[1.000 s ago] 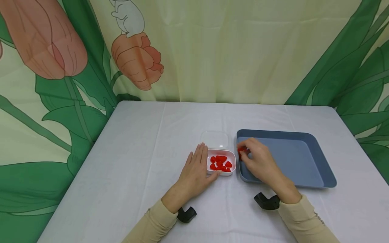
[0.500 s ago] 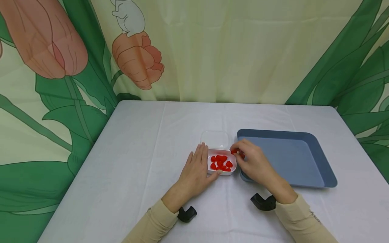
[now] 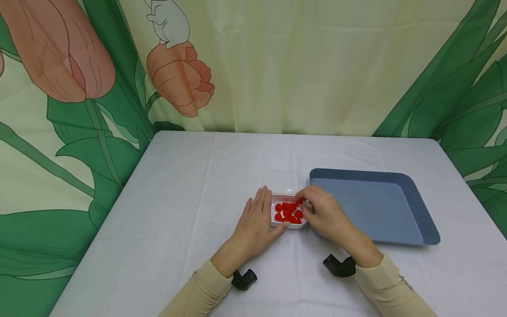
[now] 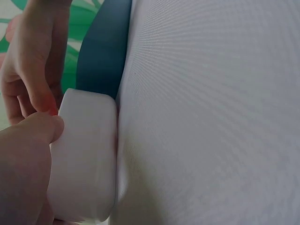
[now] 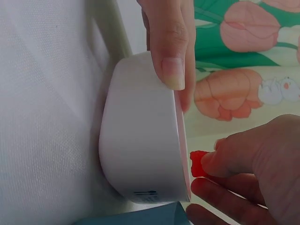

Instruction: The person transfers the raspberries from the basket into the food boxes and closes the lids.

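Note:
A small white box (image 3: 297, 226) stands on the table with several small red pieces (image 3: 287, 213) inside. My left hand (image 3: 253, 233) lies along the box's left side with straight fingers. Its thumb (image 5: 173, 75) rests on the near rim. Over the box's right side is my right hand (image 3: 328, 215), pinching one small red piece (image 5: 198, 163) between thumb and fingers. In the right wrist view that piece is just above the rim. The left wrist view shows the box's white wall (image 4: 86, 154) and my left thumb at its edge, hiding most of the opening.
A clear plastic lid (image 3: 280, 180) lies right behind the box. To the right, a blue-grey tray (image 3: 380, 207) stands close beside the box, partly under my right hand. White cloth (image 3: 178, 211) covers the table, and a printed curtain (image 3: 297, 66) hangs behind.
My right hand has moved left from the tray's left edge to over the box's right side, carrying red between its fingertips. The left hand has stayed at the box.

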Motion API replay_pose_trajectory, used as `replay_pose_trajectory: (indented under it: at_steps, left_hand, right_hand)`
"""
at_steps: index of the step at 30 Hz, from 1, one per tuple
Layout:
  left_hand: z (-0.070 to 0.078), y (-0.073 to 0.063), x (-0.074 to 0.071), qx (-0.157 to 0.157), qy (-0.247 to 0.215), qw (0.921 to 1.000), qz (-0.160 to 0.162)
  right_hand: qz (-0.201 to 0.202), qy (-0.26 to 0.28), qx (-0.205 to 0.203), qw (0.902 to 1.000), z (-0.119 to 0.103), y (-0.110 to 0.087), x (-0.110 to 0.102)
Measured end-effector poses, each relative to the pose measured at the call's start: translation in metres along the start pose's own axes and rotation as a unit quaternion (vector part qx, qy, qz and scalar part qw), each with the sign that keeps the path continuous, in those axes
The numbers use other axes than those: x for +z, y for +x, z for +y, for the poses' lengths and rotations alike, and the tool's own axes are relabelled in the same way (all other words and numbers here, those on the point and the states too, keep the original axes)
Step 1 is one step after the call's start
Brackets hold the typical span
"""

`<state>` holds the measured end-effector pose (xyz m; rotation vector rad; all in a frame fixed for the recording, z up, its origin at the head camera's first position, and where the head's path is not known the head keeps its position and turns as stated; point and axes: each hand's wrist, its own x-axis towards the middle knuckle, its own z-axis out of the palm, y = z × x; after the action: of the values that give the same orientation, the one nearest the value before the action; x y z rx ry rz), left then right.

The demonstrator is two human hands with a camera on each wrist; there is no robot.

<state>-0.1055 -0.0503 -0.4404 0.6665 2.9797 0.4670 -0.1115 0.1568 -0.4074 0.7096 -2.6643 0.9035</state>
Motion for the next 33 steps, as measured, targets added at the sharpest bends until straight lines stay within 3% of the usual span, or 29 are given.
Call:
replay_pose_trajectory:
  at_steps: [13, 33]
  left_hand:
    - [0.0017, -0.0010, -0.0011, -0.004, -0.004, 1.0000, -0.004]
    - [0.0020, -0.0006, -0.0023, -0.010, -0.004, 0.9999, -0.005]
  right_hand:
    - [-0.019, -0.007, 0.005, 0.9998, -0.0010, -0.0004, 0.0040]
    - [0.018, 0.012, 0.006, 0.9998, -0.0014, -0.0006, -0.0052]
